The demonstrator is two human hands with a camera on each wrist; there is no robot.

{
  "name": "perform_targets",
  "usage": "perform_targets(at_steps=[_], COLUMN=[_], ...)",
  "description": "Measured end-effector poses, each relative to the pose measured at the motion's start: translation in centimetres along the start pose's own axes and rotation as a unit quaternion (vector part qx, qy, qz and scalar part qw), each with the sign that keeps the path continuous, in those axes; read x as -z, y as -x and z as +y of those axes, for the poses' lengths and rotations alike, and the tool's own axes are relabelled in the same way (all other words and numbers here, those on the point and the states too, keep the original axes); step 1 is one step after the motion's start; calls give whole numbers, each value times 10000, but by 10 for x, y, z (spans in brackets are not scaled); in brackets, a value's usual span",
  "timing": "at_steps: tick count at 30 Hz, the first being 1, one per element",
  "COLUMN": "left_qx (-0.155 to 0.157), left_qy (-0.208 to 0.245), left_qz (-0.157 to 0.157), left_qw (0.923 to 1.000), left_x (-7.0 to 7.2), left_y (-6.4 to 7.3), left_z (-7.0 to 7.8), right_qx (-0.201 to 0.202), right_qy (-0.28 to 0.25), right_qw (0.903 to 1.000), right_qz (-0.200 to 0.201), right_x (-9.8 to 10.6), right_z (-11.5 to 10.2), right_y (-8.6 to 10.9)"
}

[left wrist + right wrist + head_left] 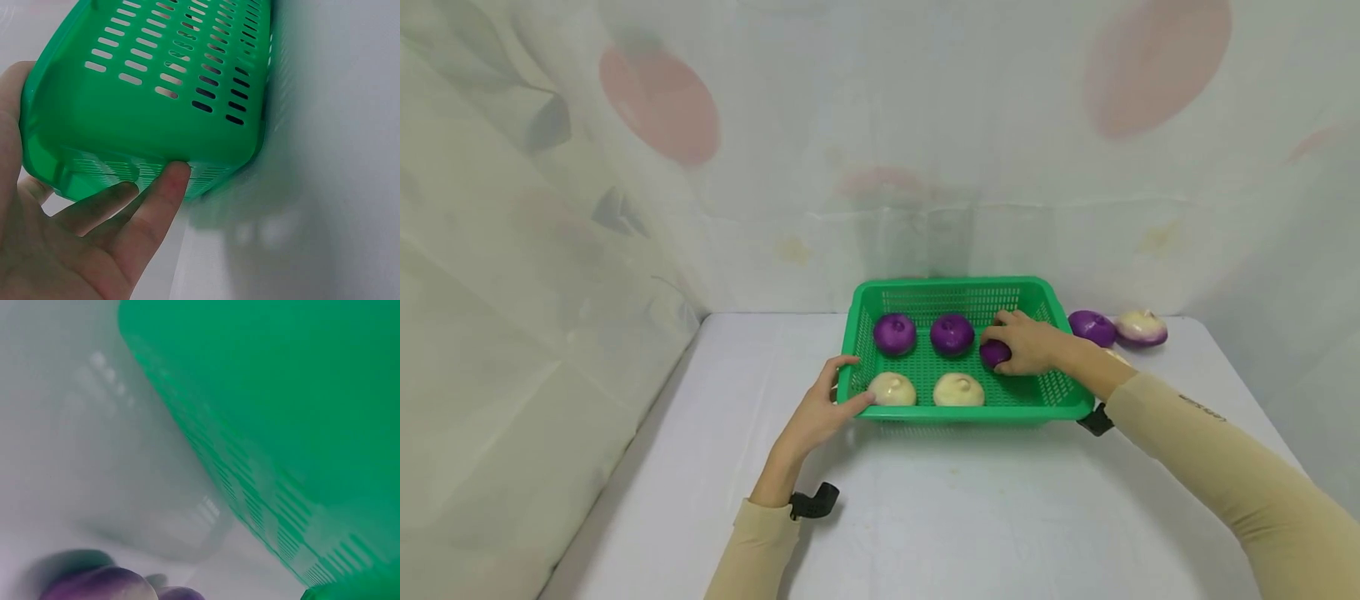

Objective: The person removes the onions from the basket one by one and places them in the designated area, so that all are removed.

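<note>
A green perforated plastic basket (955,412) stands on the white table. At its front left corner my left hand (820,407) grips the rim, thumb on top; the left wrist view shows fingers (165,190) against the outer wall. My right hand (1030,343) reaches over the right side and holds a purple onion (994,355) inside, partly covered by the fingers. Two purple onions, one at the left (894,335) and one in the middle (952,335), sit along the back. In front lie two whitish onions, one left (891,390) and one central (958,390).
Right of the basket, a purple onion (1092,328) and a white-and-purple onion (1141,327) lie on the table (970,517). Another pale one (1117,356) is mostly hidden behind my right wrist. A white printed curtain (760,183) hangs along the table's back edge.
</note>
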State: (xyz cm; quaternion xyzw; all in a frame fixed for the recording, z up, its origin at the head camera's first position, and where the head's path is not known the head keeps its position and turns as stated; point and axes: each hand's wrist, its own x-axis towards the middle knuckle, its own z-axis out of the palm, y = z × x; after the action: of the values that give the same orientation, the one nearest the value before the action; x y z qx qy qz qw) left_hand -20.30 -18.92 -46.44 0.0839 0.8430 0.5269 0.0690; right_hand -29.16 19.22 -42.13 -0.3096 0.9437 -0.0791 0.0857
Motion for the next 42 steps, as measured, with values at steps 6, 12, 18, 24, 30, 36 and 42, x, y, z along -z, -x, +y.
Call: perform_targets(at_steps=[6,12,18,24,30,36,42], left_qx=[-7,-4,10,6,2,14,-8], left_qy=[71,112,142,50,37,62,114], left_qz=[-29,-96,-96,-54,-64,-67,-93], left_qw=[10000,9999,9999,10000,10000,10000,9999], left_x=[1,0,0,0,1,1,0], left_y=[0,0,-1,0,0,0,0], left_z=[-1,-1,-1,1,2,1,-1], right_qx=[45,176,323,365,349,368,406], right_qy=[-64,-190,-217,-141,-142,-139,-65], right_qw=[9999,9988,9958,9936,9913,9899,9874], right_qz=[96,413,826,1060,1260,1364,1526], right_x=[7,11,19,27,33,37,38], right_z=[-5,-9,-15,-21,-27,-33,-35], right_y=[9,22,31,43,55,65,73])
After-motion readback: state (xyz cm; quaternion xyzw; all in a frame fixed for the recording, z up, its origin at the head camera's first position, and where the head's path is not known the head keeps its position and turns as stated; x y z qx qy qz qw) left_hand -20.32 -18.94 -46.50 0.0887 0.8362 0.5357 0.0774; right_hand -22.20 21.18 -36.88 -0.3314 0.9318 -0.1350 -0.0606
